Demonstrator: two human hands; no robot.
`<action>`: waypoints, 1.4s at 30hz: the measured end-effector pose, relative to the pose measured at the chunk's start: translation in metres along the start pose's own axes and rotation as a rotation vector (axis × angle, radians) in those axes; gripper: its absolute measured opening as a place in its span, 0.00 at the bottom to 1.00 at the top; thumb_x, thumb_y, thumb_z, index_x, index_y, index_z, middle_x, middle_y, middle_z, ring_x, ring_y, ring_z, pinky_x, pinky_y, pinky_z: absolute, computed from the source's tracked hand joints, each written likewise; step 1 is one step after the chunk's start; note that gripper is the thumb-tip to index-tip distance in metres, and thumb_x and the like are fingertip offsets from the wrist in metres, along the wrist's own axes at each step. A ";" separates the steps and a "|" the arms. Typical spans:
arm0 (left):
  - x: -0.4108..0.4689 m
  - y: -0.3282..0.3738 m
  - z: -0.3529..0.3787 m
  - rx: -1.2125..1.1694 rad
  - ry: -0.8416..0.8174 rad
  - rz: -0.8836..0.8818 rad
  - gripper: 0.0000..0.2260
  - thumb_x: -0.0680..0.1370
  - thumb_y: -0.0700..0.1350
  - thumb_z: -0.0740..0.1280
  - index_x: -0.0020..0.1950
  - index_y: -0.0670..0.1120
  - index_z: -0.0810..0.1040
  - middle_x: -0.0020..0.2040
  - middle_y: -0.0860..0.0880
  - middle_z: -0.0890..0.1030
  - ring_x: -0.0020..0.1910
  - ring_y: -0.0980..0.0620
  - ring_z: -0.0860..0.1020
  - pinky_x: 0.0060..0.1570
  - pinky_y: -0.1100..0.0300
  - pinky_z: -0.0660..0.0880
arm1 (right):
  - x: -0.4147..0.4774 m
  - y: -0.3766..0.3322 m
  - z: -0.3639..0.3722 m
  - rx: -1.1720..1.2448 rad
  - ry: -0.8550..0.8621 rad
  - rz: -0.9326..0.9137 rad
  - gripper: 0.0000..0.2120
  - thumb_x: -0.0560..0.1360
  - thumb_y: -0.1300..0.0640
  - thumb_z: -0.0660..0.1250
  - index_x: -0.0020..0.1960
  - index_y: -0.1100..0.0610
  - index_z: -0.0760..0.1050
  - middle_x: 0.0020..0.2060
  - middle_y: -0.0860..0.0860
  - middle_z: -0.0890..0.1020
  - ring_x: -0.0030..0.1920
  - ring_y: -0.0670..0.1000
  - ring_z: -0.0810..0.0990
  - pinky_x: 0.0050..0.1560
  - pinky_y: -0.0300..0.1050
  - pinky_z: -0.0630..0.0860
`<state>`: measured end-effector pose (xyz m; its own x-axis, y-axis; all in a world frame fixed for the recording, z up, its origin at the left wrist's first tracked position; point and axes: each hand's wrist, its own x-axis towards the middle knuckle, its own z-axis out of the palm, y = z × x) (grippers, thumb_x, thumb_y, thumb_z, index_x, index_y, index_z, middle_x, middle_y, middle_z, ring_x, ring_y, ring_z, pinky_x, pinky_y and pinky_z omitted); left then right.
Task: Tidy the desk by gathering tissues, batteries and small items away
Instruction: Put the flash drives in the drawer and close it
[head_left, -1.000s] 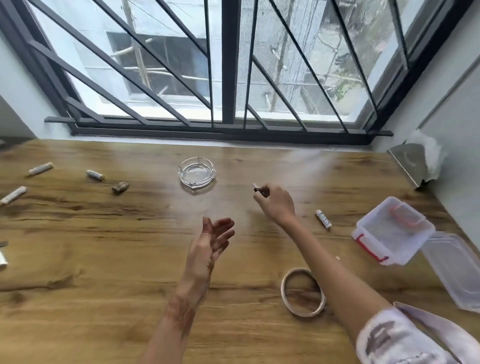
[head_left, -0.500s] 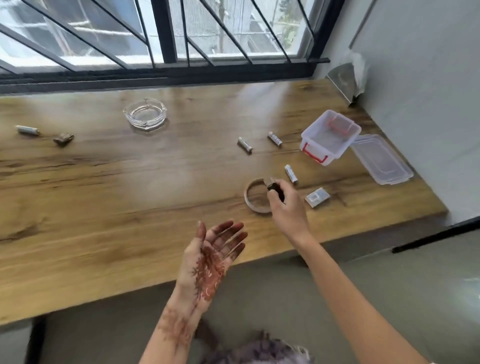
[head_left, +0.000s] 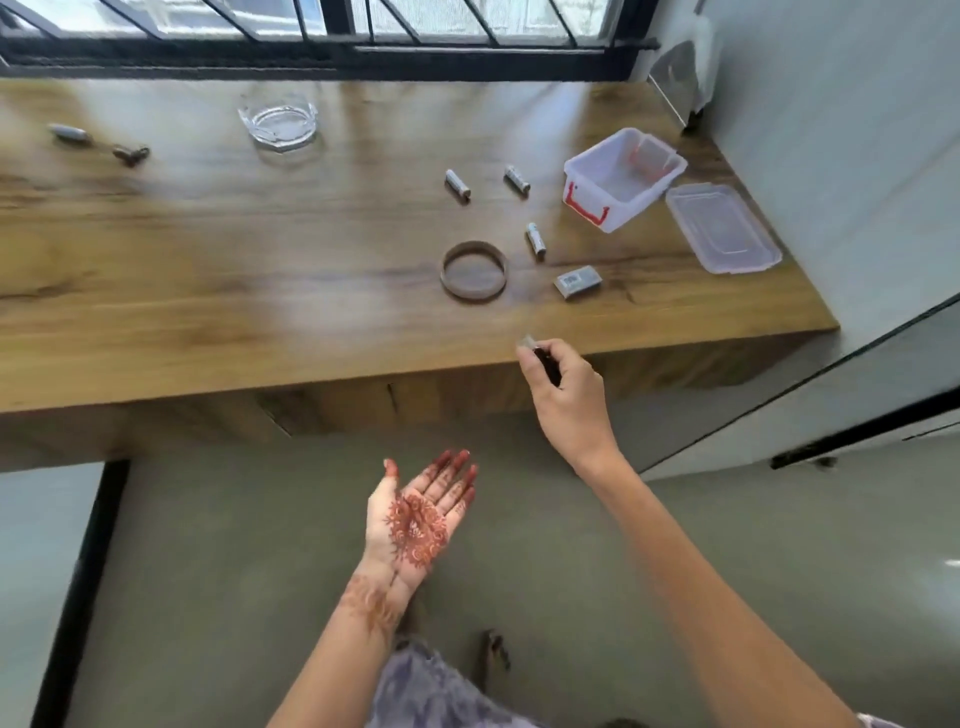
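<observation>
Wood-grain counter (head_left: 234, 291), a long slab under a barred window (head_left: 467, 26). The right hand (head_left: 566, 400) is out over the near edge, fingers (head_left: 531, 366) pinched round a small dark cylinder with a pale tip (head_left: 528, 341). It's too blurred to say what it is.

The left hand (head_left: 415, 514) sits lower, over the grey floor (head_left: 208, 571). It's palm up with fingers straight and released, holding nothing.

On the right end of the counter:
- A clear plastic box with red latches (head_left: 621, 179) stands open.
- Its clear plastic lid (head_left: 722, 228) lies flat just beside it, toward the wall.
- Two pale cylindrical batteries (head_left: 457, 185) (head_left: 517, 179) lie left of the box, and a third pale battery (head_left: 536, 240) lies nearer the edge.
- A brown tape ring (head_left: 474, 270) lies flat, close to that third battery.
- A small grey rectangular block (head_left: 577, 282) lies right of the ring.

Further back there's a round glass ashtray (head_left: 278, 122). At the far left lie another pale battery (head_left: 70, 132) and a small brown lump (head_left: 131, 153), near each other.

A tissue holder with white tissue (head_left: 675, 73) stands in the back right corner against the wall.
</observation>
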<state>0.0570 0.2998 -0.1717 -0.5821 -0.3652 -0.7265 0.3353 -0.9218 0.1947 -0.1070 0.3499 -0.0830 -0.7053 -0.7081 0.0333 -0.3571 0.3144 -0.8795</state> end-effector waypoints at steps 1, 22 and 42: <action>0.004 -0.004 -0.003 -0.024 0.019 0.010 0.29 0.78 0.61 0.51 0.60 0.37 0.72 0.51 0.38 0.82 0.48 0.40 0.82 0.51 0.46 0.76 | -0.006 0.003 -0.001 -0.001 -0.013 0.001 0.09 0.78 0.51 0.61 0.44 0.55 0.74 0.31 0.45 0.76 0.31 0.38 0.73 0.31 0.30 0.67; 0.102 0.071 -0.045 -0.412 0.180 0.312 0.48 0.69 0.75 0.40 0.72 0.37 0.60 0.71 0.40 0.65 0.70 0.42 0.65 0.68 0.48 0.62 | -0.008 0.003 0.033 -0.037 -0.074 0.047 0.09 0.78 0.51 0.62 0.45 0.56 0.75 0.26 0.44 0.70 0.27 0.42 0.68 0.29 0.34 0.63; 0.093 0.068 -0.049 -0.566 0.092 0.309 0.46 0.71 0.73 0.44 0.71 0.36 0.62 0.71 0.38 0.67 0.70 0.41 0.66 0.69 0.44 0.59 | -0.012 -0.006 0.064 -0.036 -0.146 -0.001 0.08 0.78 0.51 0.62 0.46 0.55 0.74 0.24 0.44 0.68 0.25 0.44 0.68 0.29 0.39 0.62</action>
<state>0.0620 0.2098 -0.2579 -0.3390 -0.5662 -0.7513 0.8299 -0.5561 0.0447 -0.0568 0.3163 -0.1082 -0.6093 -0.7920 -0.0382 -0.3812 0.3348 -0.8617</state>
